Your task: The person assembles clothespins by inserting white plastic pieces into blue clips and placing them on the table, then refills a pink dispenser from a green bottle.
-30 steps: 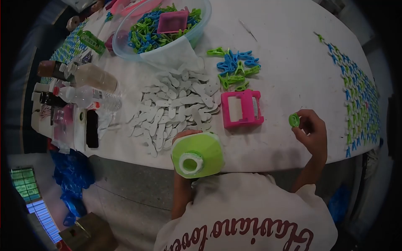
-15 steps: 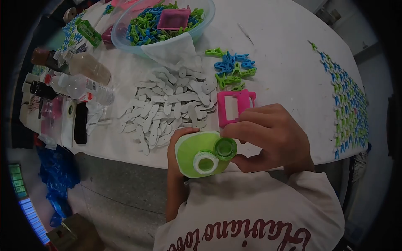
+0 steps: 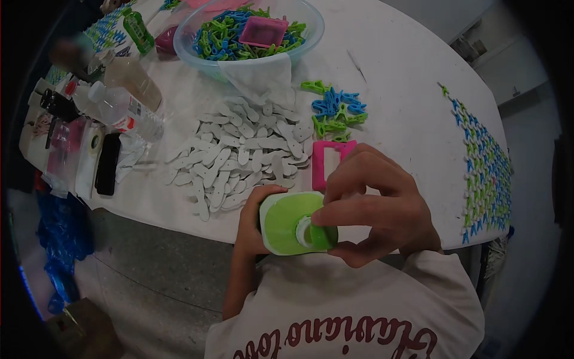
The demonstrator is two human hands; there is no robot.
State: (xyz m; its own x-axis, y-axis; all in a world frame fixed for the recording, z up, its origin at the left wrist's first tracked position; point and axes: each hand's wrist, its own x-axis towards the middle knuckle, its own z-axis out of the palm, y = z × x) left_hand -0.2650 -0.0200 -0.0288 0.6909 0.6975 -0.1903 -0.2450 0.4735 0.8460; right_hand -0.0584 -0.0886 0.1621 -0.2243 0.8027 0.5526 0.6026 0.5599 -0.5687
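Holding a green screw cap (image 3: 323, 237) right at the white-crusted mouth (image 3: 303, 232) of a light green bottle (image 3: 278, 222), so I'd call this the capping step. The left hand (image 3: 254, 218) is curled around the side of the bottle, which is at the near edge of the white-covered table (image 3: 412, 107), in front of the person's shirt, mouth facing up at the camera. The right hand (image 3: 382, 209) has a narrow pinch on the cap, thumb on one side and index finger on the other, with the remaining fingers bent over it. Cap looks tilted and covers only part of the opening; honestly, the fingers hide a lot, so I can't tell if it's touching the threads or just above them. My read is the next move calls for levelling the cap, centering it over the neck and twisting it down while the left hand keeps the bottle from turning. That gunk on the rim could make it catch crooked, so a light start seems wise. Right behind the hand there's a pink plastic box (image 3: 319, 164), with the pile of white plastic strips (image 3: 239, 149) off to the left, well within elbow range.
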